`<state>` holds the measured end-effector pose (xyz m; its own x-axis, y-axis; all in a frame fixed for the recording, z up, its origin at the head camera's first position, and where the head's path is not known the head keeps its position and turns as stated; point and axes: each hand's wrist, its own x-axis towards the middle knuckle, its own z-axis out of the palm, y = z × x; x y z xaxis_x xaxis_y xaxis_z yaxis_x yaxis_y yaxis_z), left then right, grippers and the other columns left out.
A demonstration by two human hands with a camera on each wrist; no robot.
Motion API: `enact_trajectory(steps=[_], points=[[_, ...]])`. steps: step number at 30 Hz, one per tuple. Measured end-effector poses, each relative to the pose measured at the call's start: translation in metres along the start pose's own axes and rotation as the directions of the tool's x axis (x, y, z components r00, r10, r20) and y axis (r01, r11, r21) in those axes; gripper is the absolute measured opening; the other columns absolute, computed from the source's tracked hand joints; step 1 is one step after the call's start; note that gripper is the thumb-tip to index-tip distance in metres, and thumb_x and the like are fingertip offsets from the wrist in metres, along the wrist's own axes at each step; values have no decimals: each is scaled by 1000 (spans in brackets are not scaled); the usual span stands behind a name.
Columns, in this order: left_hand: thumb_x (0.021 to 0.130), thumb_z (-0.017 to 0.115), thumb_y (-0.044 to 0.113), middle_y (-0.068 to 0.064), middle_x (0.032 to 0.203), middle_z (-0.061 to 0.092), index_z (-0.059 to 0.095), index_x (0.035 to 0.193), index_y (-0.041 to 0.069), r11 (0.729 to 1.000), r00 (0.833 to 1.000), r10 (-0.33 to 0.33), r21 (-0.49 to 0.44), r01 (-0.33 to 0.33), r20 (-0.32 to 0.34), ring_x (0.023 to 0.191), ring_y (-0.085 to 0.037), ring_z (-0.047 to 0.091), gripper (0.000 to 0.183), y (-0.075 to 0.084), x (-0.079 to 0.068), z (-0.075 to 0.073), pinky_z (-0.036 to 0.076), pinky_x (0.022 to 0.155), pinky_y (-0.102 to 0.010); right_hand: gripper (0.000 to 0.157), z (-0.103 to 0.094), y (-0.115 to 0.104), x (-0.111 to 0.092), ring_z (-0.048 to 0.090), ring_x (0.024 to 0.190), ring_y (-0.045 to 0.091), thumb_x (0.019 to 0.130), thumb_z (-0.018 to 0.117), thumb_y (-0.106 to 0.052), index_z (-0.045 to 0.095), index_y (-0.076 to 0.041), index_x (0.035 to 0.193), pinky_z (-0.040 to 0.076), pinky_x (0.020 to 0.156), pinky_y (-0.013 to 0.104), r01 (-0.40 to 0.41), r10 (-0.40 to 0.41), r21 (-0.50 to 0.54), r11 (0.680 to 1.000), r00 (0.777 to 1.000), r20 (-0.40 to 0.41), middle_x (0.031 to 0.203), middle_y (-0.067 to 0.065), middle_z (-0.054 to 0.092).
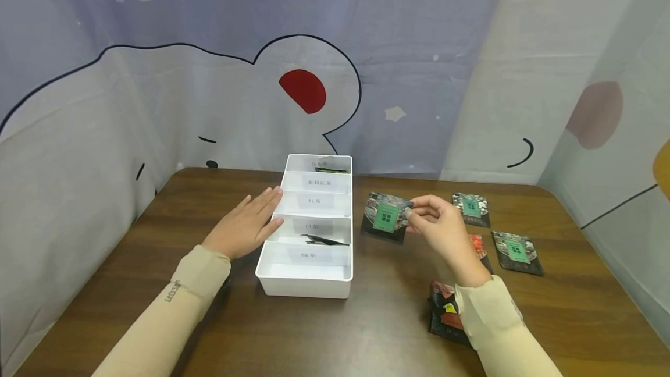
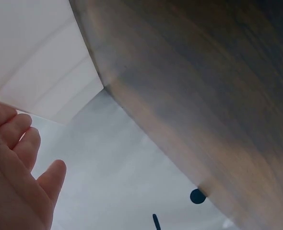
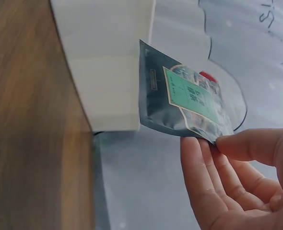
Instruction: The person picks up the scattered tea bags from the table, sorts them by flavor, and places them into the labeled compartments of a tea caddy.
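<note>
My right hand [image 1: 439, 230] pinches a dark tea sachet with a green label [image 1: 386, 218] by its edge, between thumb and fingers. In the right wrist view the sachet [image 3: 187, 98] hangs in the air beside the white box's wall. The white divided box [image 1: 309, 287] stands on the table with labelled compartments in a row. Against its left side rests my left hand [image 1: 246, 223], fingers straight and touching the rim. One dark sachet [image 1: 324, 240] lies in the second compartment from the front, and another [image 1: 331, 170] in the farthest one. The nearest compartment shows a bare floor.
Right of the box lie more sachets: a green-labelled one [image 1: 471, 209] at the back, another green-labelled one [image 1: 518, 253] farther right, a red-patterned one [image 1: 479, 249] partly behind the right wrist, and red-and-black sachets [image 1: 445, 316] near the forearm. A printed curtain [image 1: 408, 74] hangs behind the table.
</note>
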<state>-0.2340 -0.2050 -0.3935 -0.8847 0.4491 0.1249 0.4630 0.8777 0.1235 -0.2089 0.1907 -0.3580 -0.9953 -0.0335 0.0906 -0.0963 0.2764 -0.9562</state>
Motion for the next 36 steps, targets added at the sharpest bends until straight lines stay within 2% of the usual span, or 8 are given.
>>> enact_trajectory(steps=[4, 8, 14, 18, 25, 29, 33, 36], points=[[108, 36, 47, -9, 168, 21, 21, 161, 5, 1000, 1000, 2, 6, -2, -5, 154, -29, 21, 69, 0, 1, 0, 17, 124, -53, 27, 4, -6, -5, 73, 82, 12, 97, 67, -6, 62, 6, 121, 62, 76, 31, 58, -58, 12, 998, 998, -26, 104, 19, 68], [109, 36, 46, -9, 167, 21, 21, 161, 4, 1000, 1000, 4, -3, -4, -8, 154, -29, 21, 69, 0, 0, 0, 16, 125, -52, 25, 9, -16, -14, 73, 78, 15, 96, 68, -6, 64, 6, 118, 63, 76, 32, 118, -115, 48, 992, 992, -52, 100, 17, 69], [109, 36, 47, -9, 168, 21, 21, 161, 5, 1000, 1000, 1, -4, -1, -3, 154, -28, 20, 69, 1, 0, -1, 15, 125, -51, 18, 24, -28, -28, 73, 73, 17, 94, 67, 4, 65, 9, 111, 63, 73, 36, 248, -239, 131, 960, 968, -80, 91, 15, 70], [109, 36, 47, -10, 167, 22, 22, 161, 5, 1000, 1000, 4, -4, -4, -4, 154, -28, 20, 69, 1, 0, -1, 16, 125, -52, 16, 39, -31, -33, 72, 73, 18, 90, 67, 11, 66, 10, 107, 63, 71, 39, 316, -309, 158, 936, 949, -68, 91, 23, 69], [109, 36, 46, -9, 167, 22, 22, 161, 5, 1000, 1000, 3, -8, -3, -12, 154, -28, 21, 68, 0, 0, 2, 16, 125, -52, 14, 64, -31, -42, 72, 75, 21, 88, 67, 13, 66, 10, 102, 63, 70, 42, 362, -363, 195, 911, 931, -34, 90, 23, 68], [109, 36, 46, -10, 167, 22, 22, 161, 5, 1000, 1000, -2, -14, 2, -10, 154, -28, 21, 68, 2, 0, 1, 16, 125, -52, 13, 75, -26, -47, 72, 72, 23, 87, 69, 13, 68, 8, 99, 63, 67, 40, 414, -414, 141, 899, 910, -33, 87, 20, 70], [109, 36, 46, -10, 167, 22, 21, 161, 5, 1000, 1000, -8, -17, 8, -6, 154, -28, 21, 68, 3, 0, 0, 16, 125, -52, 14, 83, -18, -51, 73, 72, 24, 85, 71, 13, 70, 3, 96, 63, 64, 32, 495, -495, 13, 869, 869, -28, 86, 12, 73], [109, 35, 47, -9, 168, 21, 21, 161, 5, 1000, 1000, -13, -20, 13, -4, 154, -28, 20, 69, 3, -1, -1, 15, 125, -52, 17, 88, -14, -53, 73, 75, 19, 85, 72, 12, 71, 0, 96, 62, 64, 27, 537, -539, -59, 841, 842, -17, 87, 8, 74]])
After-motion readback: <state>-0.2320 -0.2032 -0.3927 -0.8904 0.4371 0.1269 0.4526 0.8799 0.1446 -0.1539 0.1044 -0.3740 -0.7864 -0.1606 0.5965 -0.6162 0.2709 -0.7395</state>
